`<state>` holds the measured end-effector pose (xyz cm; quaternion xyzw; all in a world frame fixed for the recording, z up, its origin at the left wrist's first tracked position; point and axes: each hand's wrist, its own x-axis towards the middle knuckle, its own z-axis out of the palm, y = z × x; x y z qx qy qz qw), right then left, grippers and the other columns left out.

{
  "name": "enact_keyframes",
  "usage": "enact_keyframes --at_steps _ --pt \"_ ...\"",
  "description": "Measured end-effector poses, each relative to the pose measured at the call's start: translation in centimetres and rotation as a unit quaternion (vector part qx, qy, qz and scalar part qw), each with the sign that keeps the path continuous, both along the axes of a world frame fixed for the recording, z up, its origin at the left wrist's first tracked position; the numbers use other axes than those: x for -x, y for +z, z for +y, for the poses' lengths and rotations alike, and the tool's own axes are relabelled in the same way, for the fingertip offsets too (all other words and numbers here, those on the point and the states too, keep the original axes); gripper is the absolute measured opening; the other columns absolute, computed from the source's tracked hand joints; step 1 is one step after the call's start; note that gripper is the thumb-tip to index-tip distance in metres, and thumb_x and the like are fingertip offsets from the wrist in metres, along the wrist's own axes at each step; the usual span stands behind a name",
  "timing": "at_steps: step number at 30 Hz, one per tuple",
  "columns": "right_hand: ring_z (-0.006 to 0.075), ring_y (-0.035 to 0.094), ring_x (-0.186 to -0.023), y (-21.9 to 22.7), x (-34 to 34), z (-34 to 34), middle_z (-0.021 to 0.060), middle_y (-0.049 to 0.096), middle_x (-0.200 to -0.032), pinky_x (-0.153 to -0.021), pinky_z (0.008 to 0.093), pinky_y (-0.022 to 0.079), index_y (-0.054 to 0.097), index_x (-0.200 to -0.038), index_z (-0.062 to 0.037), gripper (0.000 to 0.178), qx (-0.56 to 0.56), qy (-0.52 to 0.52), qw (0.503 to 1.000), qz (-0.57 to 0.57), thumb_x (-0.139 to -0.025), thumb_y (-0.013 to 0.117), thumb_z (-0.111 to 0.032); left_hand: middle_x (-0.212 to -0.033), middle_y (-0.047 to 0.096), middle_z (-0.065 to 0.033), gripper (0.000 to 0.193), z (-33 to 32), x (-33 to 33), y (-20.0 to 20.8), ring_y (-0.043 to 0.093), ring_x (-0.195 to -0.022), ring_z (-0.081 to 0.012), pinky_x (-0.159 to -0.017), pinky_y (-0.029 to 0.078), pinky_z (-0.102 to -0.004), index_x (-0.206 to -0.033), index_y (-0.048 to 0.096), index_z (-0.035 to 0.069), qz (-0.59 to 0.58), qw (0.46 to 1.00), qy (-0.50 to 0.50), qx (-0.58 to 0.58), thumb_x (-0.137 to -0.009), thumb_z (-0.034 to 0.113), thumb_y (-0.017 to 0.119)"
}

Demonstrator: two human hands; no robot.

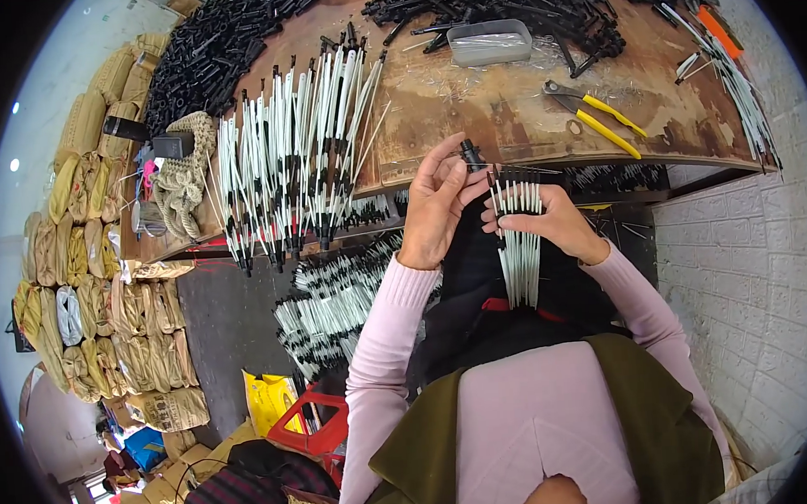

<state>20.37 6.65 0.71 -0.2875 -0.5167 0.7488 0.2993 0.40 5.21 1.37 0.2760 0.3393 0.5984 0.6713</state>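
Between the pinched fingertips of our left hand (437,197) we hold a black fitting (471,155); just beside, our right hand (562,224) curls closed around white rods (519,266). Left of these fingers, rod bundles (299,134) look done; beyond, black parts (536,0) seem unused.

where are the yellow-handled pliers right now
In the head view, the yellow-handled pliers lie right of centre on the wooden tabletop, near its front edge, beyond the right hand.
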Motion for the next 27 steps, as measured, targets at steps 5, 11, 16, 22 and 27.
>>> enact_keyframes --at_steps 5,11,16,22,27 --pt "0.0253 0.071 -0.095 0.05 0.02 0.12 0.0148 0.070 -0.105 -0.083 0.0339 0.056 0.062 -0.115 0.0053 0.029 0.004 0.000 1.000 0.004 -0.088 0.067 -0.004 -0.111 0.060 -0.0083 0.042 0.03 0.03 0.23 0.065 -0.106 -0.0230 -0.090 0.058 -0.0317 -0.141 0.041 0.001 0.005 1.000 -0.007 -0.015 -0.101 0.005 0.051" --pt "0.0250 0.071 -0.094 0.12 0.14 0.10 0.0146 0.070 -0.105 -0.084 0.0341 0.056 0.063 -0.115 0.0054 0.029 0.000 0.007 1.000 -0.004 -0.088 0.068 -0.004 -0.115 0.060 -0.0086 0.042 0.23 0.33 -0.37 0.064 -0.103 -0.0198 -0.088 0.057 -0.0315 -0.139 0.042 0.001 0.003 1.000 -0.019 -0.011 -0.099 0.004 0.054" --pt "0.0250 0.071 -0.094 0.30 0.24 -0.06 0.0147 0.070 -0.105 -0.084 0.0342 0.056 0.062 -0.115 0.0054 0.030 0.004 0.009 1.000 -0.003 -0.088 0.068 -0.006 -0.116 0.062 -0.0111 0.037 0.37 0.49 -0.07 0.066 -0.100 -0.0214 -0.087 0.057 -0.0331 -0.133 0.045 0.000 0.009 0.999 -0.010 -0.032 -0.098 0.004 0.056" --pt "0.0254 0.071 -0.094 0.27 0.29 -0.03 0.0150 0.070 -0.105 -0.084 0.0347 0.056 0.062 -0.115 0.0051 0.030 0.004 0.009 1.000 -0.005 -0.088 0.068 -0.006 -0.122 0.060 -0.0180 0.041 -0.02 0.75 -0.32 0.066 -0.105 -0.0265 -0.088 0.058 -0.0339 -0.139 0.042 0.001 0.014 1.000 0.012 -0.020 -0.100 0.007 0.054" --pt "0.0259 0.071 -0.094 0.27 0.20 0.03 0.0153 0.070 -0.105 -0.084 0.0348 0.056 0.062 -0.115 0.0051 0.030 0.006 0.010 1.000 -0.004 -0.088 0.068 -0.006 -0.115 0.062 -0.0128 0.042 0.01 0.39 0.12 0.066 -0.107 -0.0281 -0.088 0.058 -0.0340 -0.140 0.042 0.001 0.001 1.000 0.009 -0.016 -0.100 0.007 0.053"
